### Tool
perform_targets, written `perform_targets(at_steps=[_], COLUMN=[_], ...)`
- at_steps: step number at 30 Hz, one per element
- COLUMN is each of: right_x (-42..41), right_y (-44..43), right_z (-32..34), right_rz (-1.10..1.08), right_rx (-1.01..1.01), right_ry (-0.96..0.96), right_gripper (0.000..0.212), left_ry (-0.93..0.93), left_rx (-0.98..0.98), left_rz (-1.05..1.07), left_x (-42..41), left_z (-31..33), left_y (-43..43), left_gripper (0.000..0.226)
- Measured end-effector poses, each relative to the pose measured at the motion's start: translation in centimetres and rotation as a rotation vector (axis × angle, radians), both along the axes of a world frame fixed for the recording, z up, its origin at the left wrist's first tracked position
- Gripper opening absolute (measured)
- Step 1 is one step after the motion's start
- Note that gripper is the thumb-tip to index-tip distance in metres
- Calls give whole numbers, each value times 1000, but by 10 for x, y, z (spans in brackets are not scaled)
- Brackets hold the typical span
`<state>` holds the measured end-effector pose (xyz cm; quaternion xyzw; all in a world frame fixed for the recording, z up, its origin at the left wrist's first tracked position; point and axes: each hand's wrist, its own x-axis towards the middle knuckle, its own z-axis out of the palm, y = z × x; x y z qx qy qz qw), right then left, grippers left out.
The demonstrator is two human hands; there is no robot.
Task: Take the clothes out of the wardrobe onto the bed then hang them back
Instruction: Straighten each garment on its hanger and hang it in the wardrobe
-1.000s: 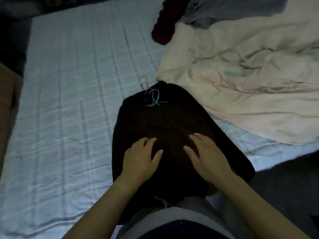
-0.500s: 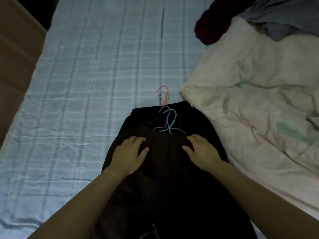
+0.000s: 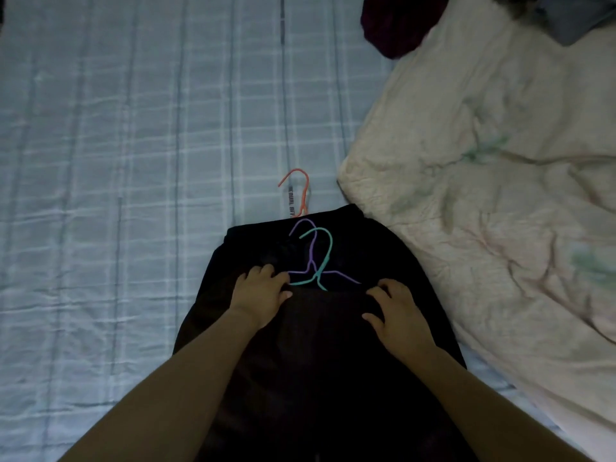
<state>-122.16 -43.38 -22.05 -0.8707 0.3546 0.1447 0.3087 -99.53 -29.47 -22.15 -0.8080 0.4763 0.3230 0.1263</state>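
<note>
A pile of black clothes (image 3: 333, 361) lies on the bed (image 3: 133, 161) right in front of me. Three hanger hooks stick out at its far end: a purple hanger (image 3: 308, 241) and a teal hanger (image 3: 325, 258) lie on the black cloth, while an orange hanger (image 3: 300, 191) reaches onto the sheet. My left hand (image 3: 261, 293) rests on the top garment just left of the hanger necks, fingers bent. Just right of them, my right hand (image 3: 396, 311) rests on the same garment with fingers spread and bent. What lies under the fingertips is hidden.
A crumpled cream quilt (image 3: 500, 195) covers the bed's right side, close to the black pile. A dark red garment (image 3: 393, 25) and a grey one (image 3: 573, 18) lie at the far right. The pale blue checked sheet spreads out to the left.
Both hands slid up the black garment from its middle to its top edge beside the hangers, and their fingers have bent more. My view moved closer over the bed.
</note>
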Motion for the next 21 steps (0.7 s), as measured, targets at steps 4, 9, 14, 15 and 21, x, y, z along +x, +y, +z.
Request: perform_targets(at_steps=[4,9,14,15,21], right_x=[-9,-36,-72,-76,-62], right_y=[9,25,49,55,107], right_z=[15,56,85,91,136], right_rz=[-69,-156,-298,-287,-12], right_rx=[-5,195,217,206,108], right_ry=[-112,-253,-418,-439,-461], right_gripper=[38,61,50,46,40], left_ry=[72,144,130,108,-15], left_rx=[-150,-345,-584,-621,-771], left_rz=[11,101,282,314,569], left_x=[7,-20,-74,-85,-118], left_z=[18,68,122,131,169], left_y=[12,57,107,117,211], left_gripper=[44,60,41,39,33])
